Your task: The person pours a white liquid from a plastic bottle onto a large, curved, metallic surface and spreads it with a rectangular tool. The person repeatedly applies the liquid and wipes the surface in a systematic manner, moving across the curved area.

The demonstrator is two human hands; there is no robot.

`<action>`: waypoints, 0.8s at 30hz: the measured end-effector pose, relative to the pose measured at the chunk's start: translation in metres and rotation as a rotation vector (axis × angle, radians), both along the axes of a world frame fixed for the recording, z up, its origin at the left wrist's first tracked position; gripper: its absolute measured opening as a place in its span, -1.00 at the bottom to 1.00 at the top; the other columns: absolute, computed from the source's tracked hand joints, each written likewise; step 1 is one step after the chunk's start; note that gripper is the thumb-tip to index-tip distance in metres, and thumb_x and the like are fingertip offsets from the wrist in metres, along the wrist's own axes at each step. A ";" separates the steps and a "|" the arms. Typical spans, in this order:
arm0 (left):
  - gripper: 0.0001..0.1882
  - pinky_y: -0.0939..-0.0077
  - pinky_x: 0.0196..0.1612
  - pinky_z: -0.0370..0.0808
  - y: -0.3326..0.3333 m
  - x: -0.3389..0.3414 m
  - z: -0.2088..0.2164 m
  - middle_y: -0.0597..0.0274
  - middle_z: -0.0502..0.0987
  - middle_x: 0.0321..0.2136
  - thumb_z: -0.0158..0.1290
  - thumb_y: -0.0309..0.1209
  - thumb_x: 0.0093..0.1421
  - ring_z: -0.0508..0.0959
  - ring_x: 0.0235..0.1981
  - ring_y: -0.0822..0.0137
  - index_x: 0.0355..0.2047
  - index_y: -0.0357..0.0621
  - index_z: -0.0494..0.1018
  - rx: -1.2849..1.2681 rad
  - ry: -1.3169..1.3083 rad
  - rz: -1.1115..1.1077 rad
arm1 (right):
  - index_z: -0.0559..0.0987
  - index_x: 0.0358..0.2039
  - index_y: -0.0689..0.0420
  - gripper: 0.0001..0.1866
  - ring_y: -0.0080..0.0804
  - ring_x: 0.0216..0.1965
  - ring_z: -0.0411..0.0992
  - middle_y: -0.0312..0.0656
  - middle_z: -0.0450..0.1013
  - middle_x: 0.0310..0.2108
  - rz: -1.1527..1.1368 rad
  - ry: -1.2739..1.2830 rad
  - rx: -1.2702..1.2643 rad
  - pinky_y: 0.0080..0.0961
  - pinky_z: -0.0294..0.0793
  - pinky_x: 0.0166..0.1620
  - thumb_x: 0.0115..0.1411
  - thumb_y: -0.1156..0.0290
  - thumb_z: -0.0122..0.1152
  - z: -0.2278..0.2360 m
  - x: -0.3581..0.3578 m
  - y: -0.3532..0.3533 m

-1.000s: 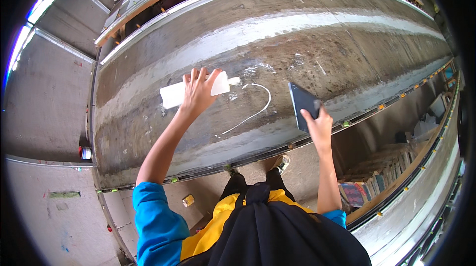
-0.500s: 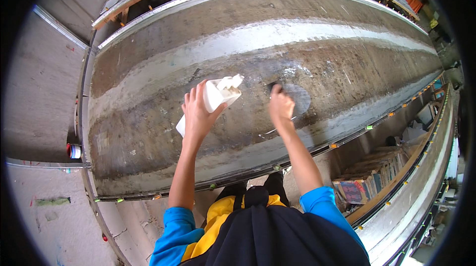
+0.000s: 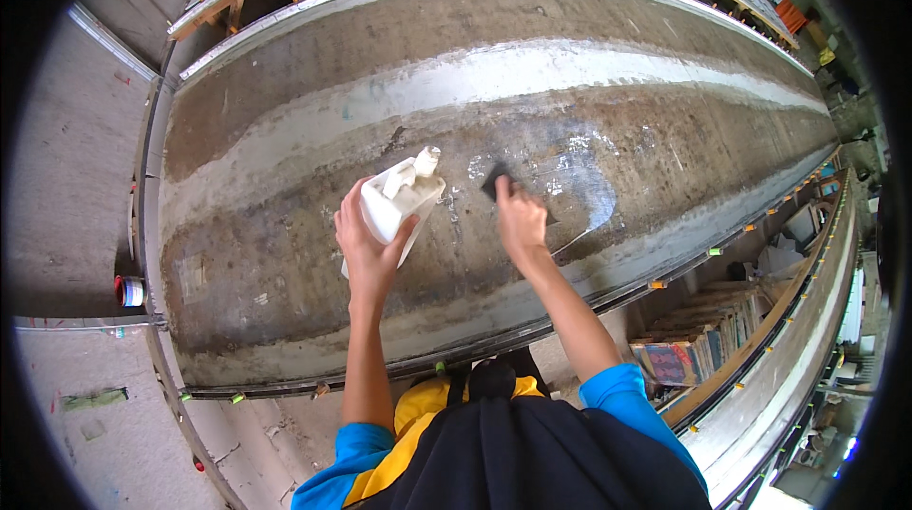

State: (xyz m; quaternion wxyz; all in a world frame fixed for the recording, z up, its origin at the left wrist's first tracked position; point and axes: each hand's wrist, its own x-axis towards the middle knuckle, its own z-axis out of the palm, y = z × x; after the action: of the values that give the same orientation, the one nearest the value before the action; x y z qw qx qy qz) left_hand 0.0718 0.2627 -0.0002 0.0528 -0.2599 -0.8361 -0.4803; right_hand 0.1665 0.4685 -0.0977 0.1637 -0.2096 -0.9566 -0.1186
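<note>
White line [image 3: 598, 195] now mostly smeared, bottle [image 3: 388, 214] tipped up in left hand [image 3: 367, 242]

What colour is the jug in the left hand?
The jug is white, as the head view shows.

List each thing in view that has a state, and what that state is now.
White bottle: tilted in the left hand; capped or uncapped, cannot tell.
Dark flat blade: gripped in the right hand; whether it touches the table is unclear.
Whitish smear: spread in a curve.
Table: stained, with pale bands.
Thin flat items below: packed side by side.
</note>
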 end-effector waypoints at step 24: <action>-0.26 0.25 0.05 0.20 0.023 0.027 -0.011 0.11 0.30 -0.07 0.30 -0.33 -0.13 0.27 -0.01 0.12 0.04 -0.16 0.20 0.198 -0.135 0.113 | 0.47 -0.10 0.19 -0.45 -0.42 -0.23 0.48 -0.09 0.53 -0.28 -0.089 -0.115 -1.248 -0.45 0.42 -0.09 -0.18 0.38 0.37 0.041 -0.027 0.153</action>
State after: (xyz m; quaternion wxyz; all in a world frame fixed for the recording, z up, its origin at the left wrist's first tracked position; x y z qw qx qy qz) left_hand 0.0985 0.2853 -0.0117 0.0488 -0.1727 -0.7995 -0.5732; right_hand 0.1397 0.6218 -0.0568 -0.0461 -0.2987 -0.8433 0.4444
